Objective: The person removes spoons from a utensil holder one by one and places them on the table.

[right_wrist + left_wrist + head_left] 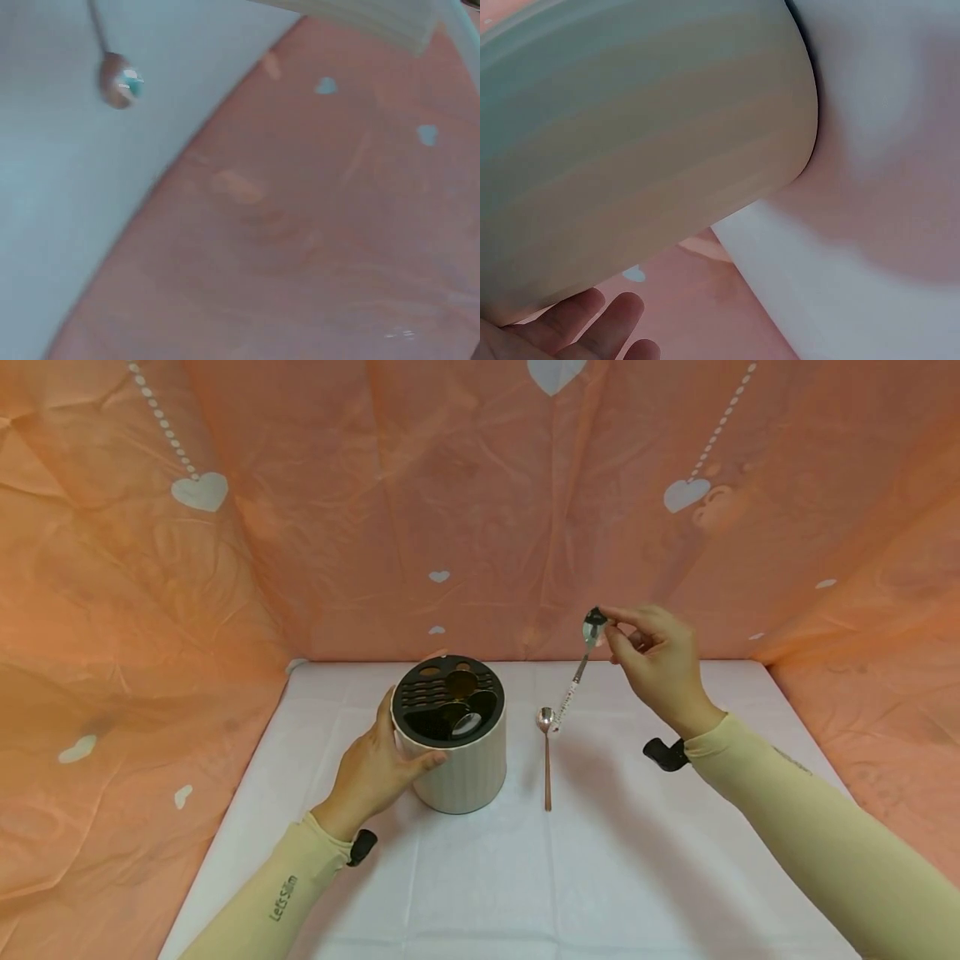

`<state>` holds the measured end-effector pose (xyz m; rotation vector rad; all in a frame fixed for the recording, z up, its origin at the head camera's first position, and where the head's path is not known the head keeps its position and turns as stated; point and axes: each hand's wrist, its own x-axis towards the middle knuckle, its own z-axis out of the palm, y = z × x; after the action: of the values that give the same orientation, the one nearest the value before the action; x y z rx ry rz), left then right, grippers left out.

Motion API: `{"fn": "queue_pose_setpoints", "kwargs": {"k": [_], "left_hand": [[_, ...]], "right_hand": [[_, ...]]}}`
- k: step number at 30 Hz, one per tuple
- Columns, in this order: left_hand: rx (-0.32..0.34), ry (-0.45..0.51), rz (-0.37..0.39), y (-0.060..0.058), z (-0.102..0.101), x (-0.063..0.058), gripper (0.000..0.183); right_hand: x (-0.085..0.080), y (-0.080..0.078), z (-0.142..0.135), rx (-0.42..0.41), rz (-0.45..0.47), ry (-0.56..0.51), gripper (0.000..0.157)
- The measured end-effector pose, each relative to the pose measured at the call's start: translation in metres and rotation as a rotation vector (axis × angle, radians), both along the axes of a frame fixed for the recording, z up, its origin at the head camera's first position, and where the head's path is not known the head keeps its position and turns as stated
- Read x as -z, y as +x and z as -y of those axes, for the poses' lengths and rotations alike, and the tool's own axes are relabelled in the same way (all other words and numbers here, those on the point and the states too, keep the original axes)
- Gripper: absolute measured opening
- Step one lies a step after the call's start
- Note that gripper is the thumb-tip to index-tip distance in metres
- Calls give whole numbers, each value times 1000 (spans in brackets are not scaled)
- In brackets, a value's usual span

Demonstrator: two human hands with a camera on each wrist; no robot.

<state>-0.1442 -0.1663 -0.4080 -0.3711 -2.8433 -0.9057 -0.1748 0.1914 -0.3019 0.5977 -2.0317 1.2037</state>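
1 spoon (pixel 581 669) is being pinched by right grip (pixel 654 658), the holder (pixel 465 777) clasped by left grip (pixel 375 770); insertion is seemingly being prepared, aim being demanded.

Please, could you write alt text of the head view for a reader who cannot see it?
A person's right hand holds a spoon bowl-up, while the left hand grips a pale, black-topped holder. A second spoon lies on the white table beside the holder. An orange cloth with hearts hangs behind.
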Motion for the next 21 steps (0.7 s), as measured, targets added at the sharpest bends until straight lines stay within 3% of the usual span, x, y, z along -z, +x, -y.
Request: {"fn": "queue_pose_setpoints", "kwargs": {"k": [5, 10, 21], "left_hand": [[4, -3, -6, 0, 1, -1, 118], [5, -7, -8, 0, 1, -2, 118], [-1, -9, 5, 0, 0, -1, 119]], "right_hand": [[35, -8, -24, 85, 157, 71, 26], [58, -7, -36, 157, 309, 154, 23], [101, -13, -54, 125, 511, 269, 24]]}}
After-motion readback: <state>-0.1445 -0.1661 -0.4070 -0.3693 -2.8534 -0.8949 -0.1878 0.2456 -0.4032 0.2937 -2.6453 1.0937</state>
